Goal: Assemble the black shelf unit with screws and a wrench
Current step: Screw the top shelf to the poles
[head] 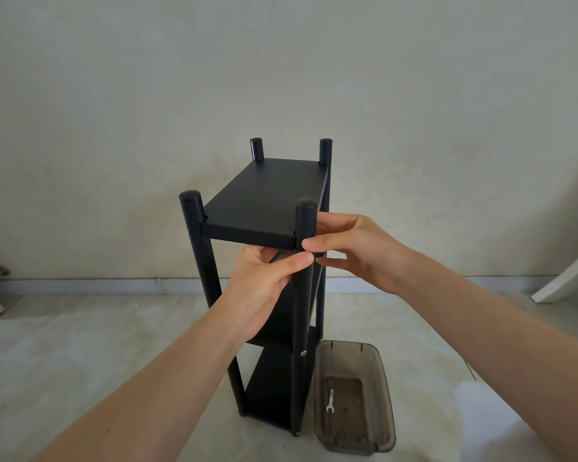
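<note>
Your left hand (264,281) reaches under the top board of the tall black shelf unit with round posts (267,201), thumb pressed to the near right post, fingers curled beneath. Your right hand (351,248) meets that post from the other side, fingertips pinching at the joint. The unit stands upright on the pale tiled floor (80,345), just beside a smoky translucent plastic tray (386,395) holding a small white wrench (330,400).

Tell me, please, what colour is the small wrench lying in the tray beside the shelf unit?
White. The wrench lies in the translucent brownish-grey tray, seen in the head view.
</note>
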